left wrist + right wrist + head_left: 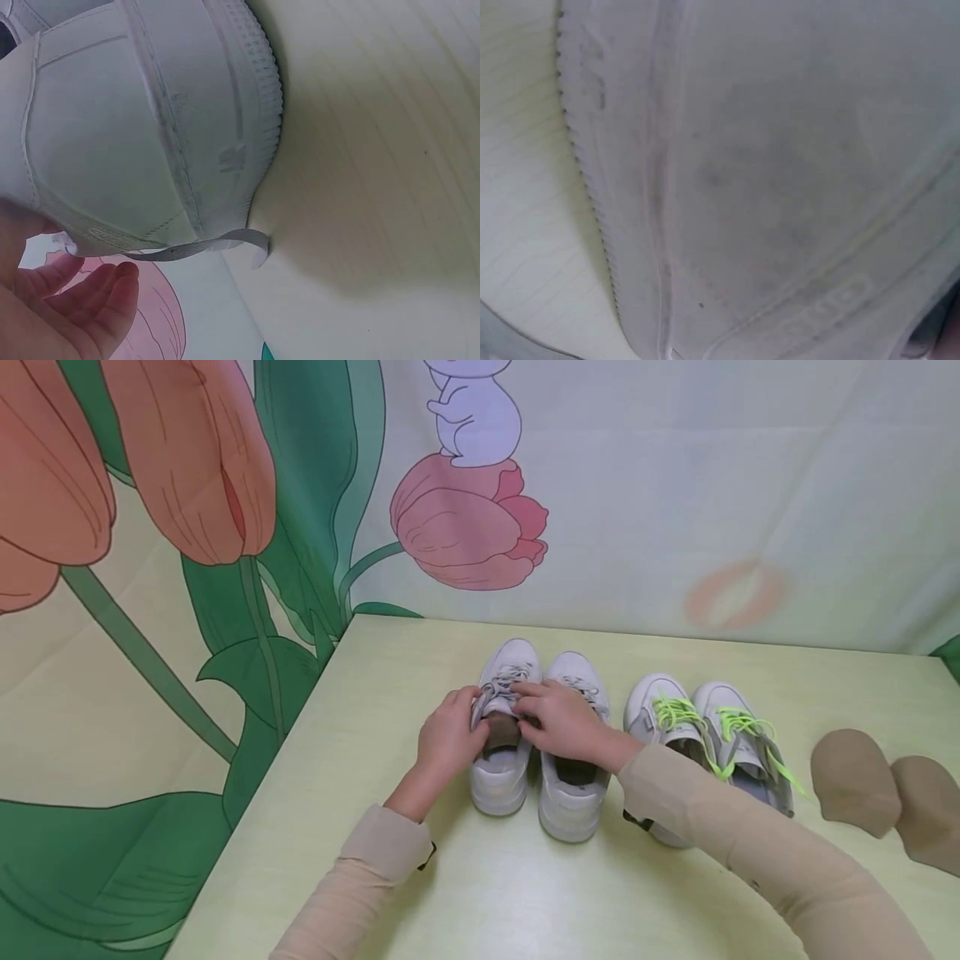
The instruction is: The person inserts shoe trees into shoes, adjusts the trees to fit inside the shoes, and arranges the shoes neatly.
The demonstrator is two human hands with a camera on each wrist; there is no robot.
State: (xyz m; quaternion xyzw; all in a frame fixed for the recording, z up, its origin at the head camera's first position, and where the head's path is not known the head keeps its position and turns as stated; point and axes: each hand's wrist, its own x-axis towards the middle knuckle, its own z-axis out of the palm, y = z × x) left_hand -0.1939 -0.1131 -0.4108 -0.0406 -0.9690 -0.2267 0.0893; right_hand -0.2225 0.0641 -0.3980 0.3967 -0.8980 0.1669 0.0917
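Observation:
A white shoe (498, 789) with grey laces (504, 683) stands with its toe to the wall. Inside its opening shows a brown piece (501, 732); its lower part is hidden. My left hand (452, 727) grips the left edge of the opening, its thumb by the brown piece. In the left wrist view, the left hand's fingers (112, 304) curl beside the shoe's side (105, 142) and a loose lace end. From the right, my right hand (558, 714) reaches over the matching shoe (572, 814) and pinches the first shoe's edge near the laces. A white shoe's side (780, 165) fills the right wrist view.
To the right stands another pair of white shoes, with bright green laces (678, 714), partly behind my right sleeve (720, 827). Farther right lie two brown rounded pieces (855, 781). A wall cloth (637, 502) with printed flowers hangs behind the pale table (352, 693).

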